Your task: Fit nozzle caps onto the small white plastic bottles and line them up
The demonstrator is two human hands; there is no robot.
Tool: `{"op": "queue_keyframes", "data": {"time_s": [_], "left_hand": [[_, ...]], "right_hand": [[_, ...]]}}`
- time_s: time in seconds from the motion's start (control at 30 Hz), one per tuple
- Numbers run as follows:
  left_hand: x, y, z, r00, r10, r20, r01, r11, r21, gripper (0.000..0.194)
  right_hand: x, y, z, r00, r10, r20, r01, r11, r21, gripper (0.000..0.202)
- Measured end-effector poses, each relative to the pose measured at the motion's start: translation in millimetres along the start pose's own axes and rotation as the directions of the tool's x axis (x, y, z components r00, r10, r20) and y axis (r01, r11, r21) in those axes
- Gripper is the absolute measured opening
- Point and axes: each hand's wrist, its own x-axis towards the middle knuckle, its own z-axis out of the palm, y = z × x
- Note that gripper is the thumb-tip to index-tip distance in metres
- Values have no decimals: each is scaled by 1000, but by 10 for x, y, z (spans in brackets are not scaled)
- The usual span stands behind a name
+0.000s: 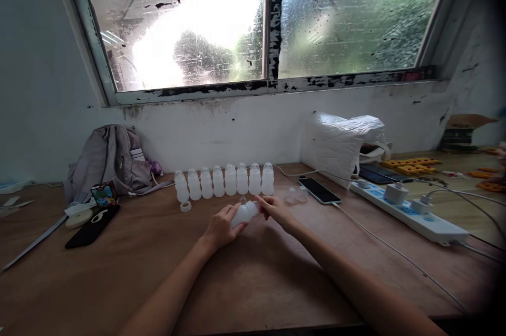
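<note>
A worn wooden tabletop [118, 272] under a rain-streaked window. The left hand [221, 228] clasps a frosted baby bottle [244, 213] sideways; right-hand fingers [265, 204] pinch its neck. A slip might topple the bottle row [225, 180] just beyond the fingertips.

A wooden desk [118, 267] fills the lower frame below a stained white wall [237, 130] and a bright, rain-spotted window [272, 19] across the top.
</note>
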Motion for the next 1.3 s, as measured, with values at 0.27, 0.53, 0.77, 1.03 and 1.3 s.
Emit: {"op": "queue_keyframes", "data": {"time_s": [0.27,0.53,0.77,1.03,1.3], "left_hand": [[53,93,-47,957,-172,233,272,808,-522,40],[9,270,92,968,-249,21,232,865,-445,49],[38,322,100,901,-340,269,426,577,-696,55],[9,386,-73,775,-294,559,630,418,-654,46],[-21,509,7,892,-238,385,446,599,-665,50]], "right_hand": [[-174,-222,144,976,-33,214,-53,921,386,37],[-174,-123,237,995,59,-83,-31,952,305,32],[-210,-190,264,997,-3,77,-30,901,433,33],[-293,-272,304,995,14,99,-56,901,431,28],[-359,-356,343,1000,-9,-8,11,920,392,22]]}}
